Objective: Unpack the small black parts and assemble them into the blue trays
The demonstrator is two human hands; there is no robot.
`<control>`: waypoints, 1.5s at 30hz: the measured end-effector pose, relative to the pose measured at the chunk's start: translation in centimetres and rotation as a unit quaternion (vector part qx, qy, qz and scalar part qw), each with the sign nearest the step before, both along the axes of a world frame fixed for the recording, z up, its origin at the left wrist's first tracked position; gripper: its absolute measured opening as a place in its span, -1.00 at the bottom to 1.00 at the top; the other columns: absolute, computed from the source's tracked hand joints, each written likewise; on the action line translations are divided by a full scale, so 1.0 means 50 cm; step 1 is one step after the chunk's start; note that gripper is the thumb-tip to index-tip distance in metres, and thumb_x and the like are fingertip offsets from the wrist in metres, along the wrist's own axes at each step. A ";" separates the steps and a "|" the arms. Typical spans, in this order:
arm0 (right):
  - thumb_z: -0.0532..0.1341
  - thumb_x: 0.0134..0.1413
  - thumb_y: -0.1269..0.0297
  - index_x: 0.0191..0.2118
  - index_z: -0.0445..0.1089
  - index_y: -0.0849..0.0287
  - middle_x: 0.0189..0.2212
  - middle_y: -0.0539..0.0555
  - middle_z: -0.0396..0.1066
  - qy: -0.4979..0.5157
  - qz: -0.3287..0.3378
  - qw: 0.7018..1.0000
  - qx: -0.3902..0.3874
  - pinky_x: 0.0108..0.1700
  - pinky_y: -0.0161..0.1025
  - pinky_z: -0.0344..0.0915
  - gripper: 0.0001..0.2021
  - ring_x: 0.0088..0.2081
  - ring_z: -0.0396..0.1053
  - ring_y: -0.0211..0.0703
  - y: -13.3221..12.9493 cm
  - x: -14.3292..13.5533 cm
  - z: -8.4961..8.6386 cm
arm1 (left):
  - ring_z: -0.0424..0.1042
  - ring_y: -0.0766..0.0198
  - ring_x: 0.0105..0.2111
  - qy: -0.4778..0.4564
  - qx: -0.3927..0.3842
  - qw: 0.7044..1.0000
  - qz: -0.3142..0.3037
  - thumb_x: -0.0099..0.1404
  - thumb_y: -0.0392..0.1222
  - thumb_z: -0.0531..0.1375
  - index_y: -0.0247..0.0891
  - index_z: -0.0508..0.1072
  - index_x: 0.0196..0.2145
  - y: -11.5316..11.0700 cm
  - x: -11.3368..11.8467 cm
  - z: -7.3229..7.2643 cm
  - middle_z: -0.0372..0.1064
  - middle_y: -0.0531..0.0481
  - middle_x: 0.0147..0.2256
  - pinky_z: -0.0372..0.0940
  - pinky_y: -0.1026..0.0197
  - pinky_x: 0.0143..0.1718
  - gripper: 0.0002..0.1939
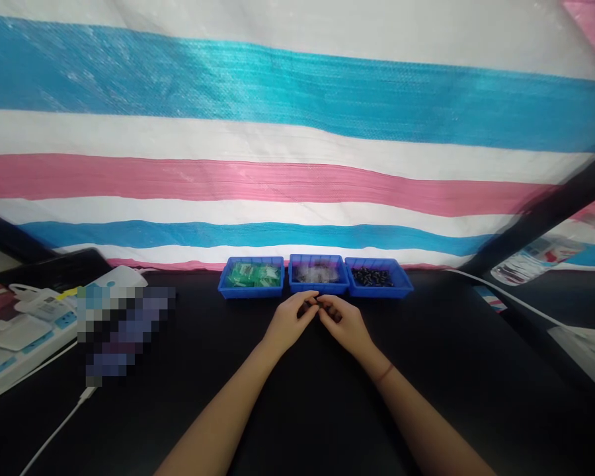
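My left hand (291, 320) and my right hand (342, 321) meet over the black table, just in front of the middle blue tray. Both have their fingers curled and pinched together, thumbs nearly touching. Something small and dark seems to be between the fingertips, too small to make out. Behind the hands stand three blue trays in a row. The left tray (250, 293) holds green packets, the middle tray (319, 288) holds clear or greyish small pieces, and the right tray (379, 292) holds small black parts.
A white power strip (129, 277) with plugs and cables lies at the left, beside a blurred-out object (129, 337). At the right are a plastic bottle (535, 259), a white cable and a pale container (588, 350). Striped sheeting (297, 178) hangs behind the table (297, 410).
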State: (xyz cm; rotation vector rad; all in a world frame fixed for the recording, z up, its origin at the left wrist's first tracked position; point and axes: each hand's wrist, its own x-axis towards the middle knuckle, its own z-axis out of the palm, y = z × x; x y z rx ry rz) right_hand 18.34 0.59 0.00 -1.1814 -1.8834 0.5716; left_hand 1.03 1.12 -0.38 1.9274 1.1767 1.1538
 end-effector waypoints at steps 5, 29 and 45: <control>0.15 0.14 0.33 -0.13 0.42 0.13 -0.34 0.05 0.47 0.006 -0.004 1.000 0.007 -0.37 -0.28 0.36 -0.81 -0.42 0.39 -0.21 -0.001 0.000 -0.001 | 0.44 0.21 -0.15 0.026 0.017 1.000 -0.005 0.35 -0.16 0.11 -0.17 0.42 -0.03 -0.003 0.003 0.007 0.44 -0.03 -0.15 0.36 0.16 -0.08 -0.74; 0.14 0.16 0.33 -0.08 0.41 0.13 -0.29 0.08 0.49 0.013 -0.001 1.000 0.004 -0.36 -0.25 0.39 -0.78 -0.43 0.39 -0.21 -0.003 0.001 0.003 | 0.44 0.25 -0.23 0.009 0.043 0.999 -0.010 0.33 -0.22 0.13 -0.19 0.45 -0.21 -0.005 0.004 0.015 0.44 -0.01 -0.23 0.35 0.21 -0.15 -0.89; 0.09 0.21 0.22 0.35 -0.09 0.10 0.16 0.33 0.27 0.244 -0.221 0.944 0.002 -0.46 -0.26 0.42 -0.38 -0.57 0.39 -0.33 0.030 0.036 0.008 | 0.30 0.05 0.02 0.191 0.097 0.977 -0.007 0.35 -0.24 0.06 -0.11 0.32 0.13 -0.007 0.012 0.011 0.38 -0.09 0.02 0.26 -0.04 0.02 -0.60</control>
